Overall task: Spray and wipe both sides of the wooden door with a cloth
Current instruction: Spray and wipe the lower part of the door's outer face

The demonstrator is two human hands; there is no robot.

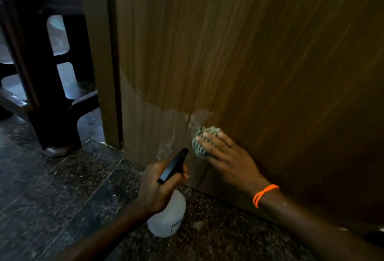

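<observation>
- The right hand (pixel 226 156) presses a green checked cloth (pixel 204 140) flat against the low part of the wooden door (pixel 249 53), fingers (pixel 209 136) straight.
- The left hand (pixel 160 186) grips the neck of a white spray bottle (pixel 168 217), fingers curled round it, nozzle aimed at the door.
- A wet patch (pixel 166 123) spreads left of the cloth.
- A dark chair (pixel 52 73) stands far left on the granite floor (pixel 62 188).

You face a dark speckled stone floor (pixel 62 188) with straight joints. At your left, a dark door frame (pixel 99 53) stands upright. Beyond it stands dark furniture (pixel 52 94) with rounded cut-outs; light is dim.
</observation>
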